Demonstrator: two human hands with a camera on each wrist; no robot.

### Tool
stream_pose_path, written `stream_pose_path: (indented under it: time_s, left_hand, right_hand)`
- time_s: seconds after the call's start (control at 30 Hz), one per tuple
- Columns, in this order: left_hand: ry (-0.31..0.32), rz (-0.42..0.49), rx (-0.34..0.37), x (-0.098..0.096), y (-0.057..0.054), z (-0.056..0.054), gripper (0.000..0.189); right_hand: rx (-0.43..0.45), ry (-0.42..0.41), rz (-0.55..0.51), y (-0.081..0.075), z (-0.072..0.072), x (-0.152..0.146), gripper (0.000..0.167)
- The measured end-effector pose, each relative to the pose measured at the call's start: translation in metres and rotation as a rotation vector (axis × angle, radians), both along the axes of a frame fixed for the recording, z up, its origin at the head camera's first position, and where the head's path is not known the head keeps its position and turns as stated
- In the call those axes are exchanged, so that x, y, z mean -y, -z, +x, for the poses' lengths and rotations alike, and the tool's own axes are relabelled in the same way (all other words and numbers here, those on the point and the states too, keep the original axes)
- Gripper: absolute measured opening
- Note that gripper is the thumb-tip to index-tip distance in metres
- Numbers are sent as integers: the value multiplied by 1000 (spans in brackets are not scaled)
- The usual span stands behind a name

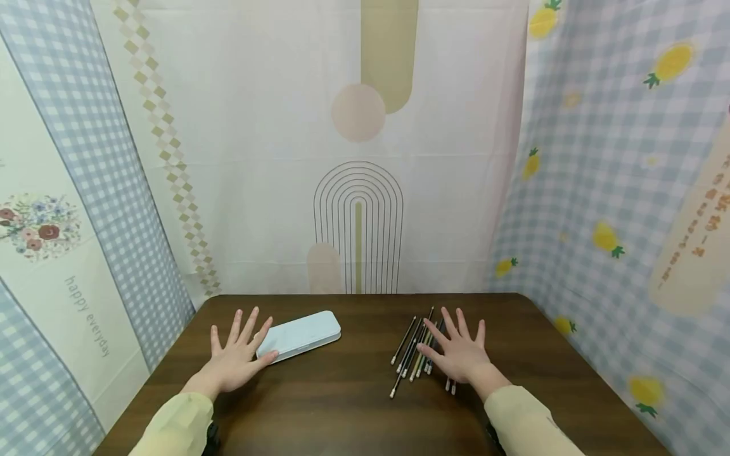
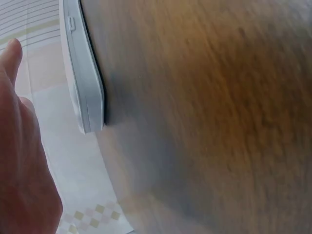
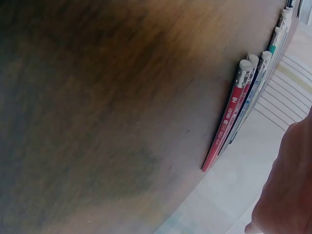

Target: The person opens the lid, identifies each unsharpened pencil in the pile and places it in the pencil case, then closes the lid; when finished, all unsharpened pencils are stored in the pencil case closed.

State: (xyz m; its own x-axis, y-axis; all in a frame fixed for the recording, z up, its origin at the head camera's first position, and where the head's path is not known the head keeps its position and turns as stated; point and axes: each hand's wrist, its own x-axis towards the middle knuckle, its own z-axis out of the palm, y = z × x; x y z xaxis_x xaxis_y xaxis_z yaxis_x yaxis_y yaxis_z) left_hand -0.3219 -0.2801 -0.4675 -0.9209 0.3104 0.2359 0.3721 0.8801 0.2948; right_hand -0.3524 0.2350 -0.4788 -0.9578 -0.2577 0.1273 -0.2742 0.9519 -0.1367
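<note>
A pale blue pencil case (image 1: 302, 334), its lid closed, lies at a slant on the left half of the table. My left hand (image 1: 232, 361) is spread with straight fingers beside it, thumb and index finger overlapping its left end in the head view. The left wrist view shows the case's side (image 2: 87, 73) with a small latch. On the right half lie several pencils (image 1: 412, 351) in a loose heap, with white eraser ends toward me. My right hand (image 1: 461, 354), fingers spread, hovers over their right side and hides some of them. A red pencil (image 3: 229, 117) shows in the right wrist view.
The dark brown wooden table (image 1: 342, 405) has rounded far corners. Behind it hangs a white cloth (image 1: 256, 158) with arch patterns. Checked cloths (image 1: 599, 158) close off both sides, the right one printed with pineapples.
</note>
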Motion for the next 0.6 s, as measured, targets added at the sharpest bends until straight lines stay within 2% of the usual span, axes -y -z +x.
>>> stream_pose_path:
  time_s: [0.27, 0.47, 0.6]
  left_hand:
    - [-7, -29, 54, -7, -6, 1, 82]
    - [-14, -26, 83, -2, -2, 1, 84]
    - [-11, -2, 63, 5, 3, 1, 82]
  right_hand:
    - [1, 21, -1, -6, 4, 1, 87]
    - [11, 30, 27, -8, -1, 5, 88]
    - [-3, 10, 29, -8, -1, 12, 87]
